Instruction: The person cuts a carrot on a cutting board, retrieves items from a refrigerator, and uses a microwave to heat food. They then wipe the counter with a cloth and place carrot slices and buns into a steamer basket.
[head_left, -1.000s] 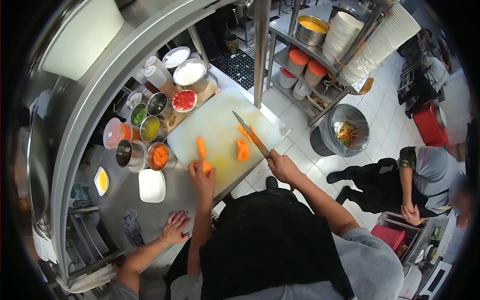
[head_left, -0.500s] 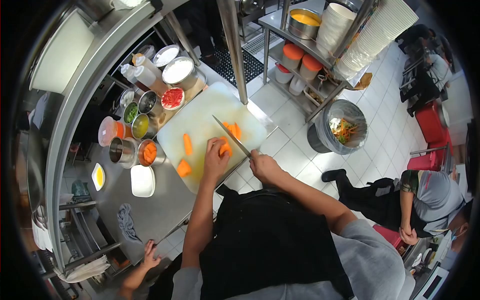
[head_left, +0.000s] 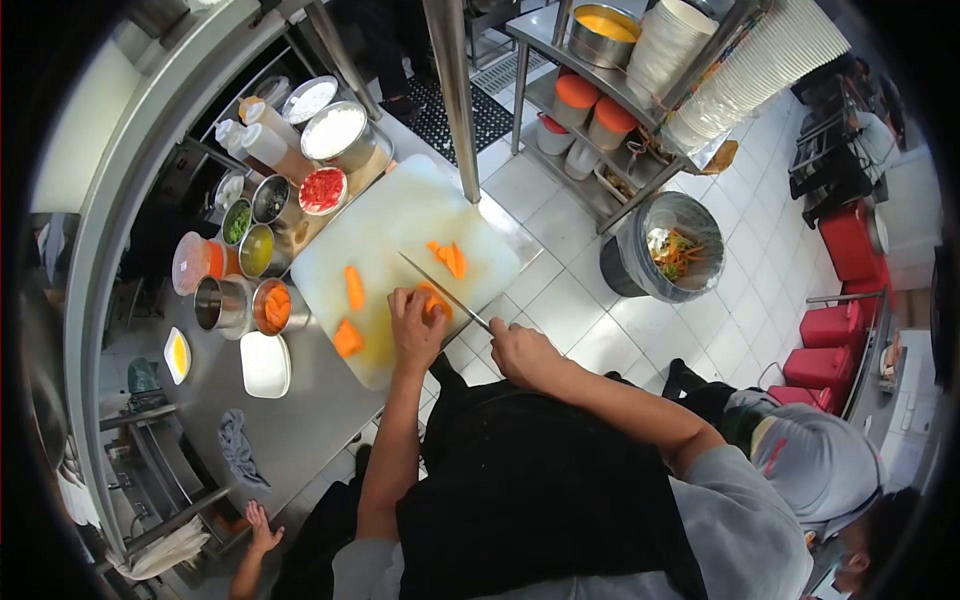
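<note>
My right hand [head_left: 525,356] is wrapped round the handle of a kitchen knife [head_left: 446,288], whose long blade points up and left over the white cutting board [head_left: 400,215]. Beneath the fingers of my left hand [head_left: 416,328] is an orange carrot piece [head_left: 434,300], pressed to the board right beside the blade. Cut carrot slices [head_left: 452,260] lie just past the knife. Left of my left hand rest a long carrot piece [head_left: 355,287] and a thicker carrot chunk [head_left: 347,339].
Left of the board stand a metal pot of carrot pieces [head_left: 273,306], a bowl of red bits [head_left: 323,190], squeeze bottles [head_left: 265,145] and white dishes [head_left: 265,364]. A lined bin [head_left: 663,245] stands right of the board. Another person's hand [head_left: 262,527] is at lower left; another person [head_left: 810,455] bends at right.
The knife has come back from the slices to the held carrot piece. My view has shifted slightly. The person at right has come closer; the other person's hand at lower left has moved down and left.
</note>
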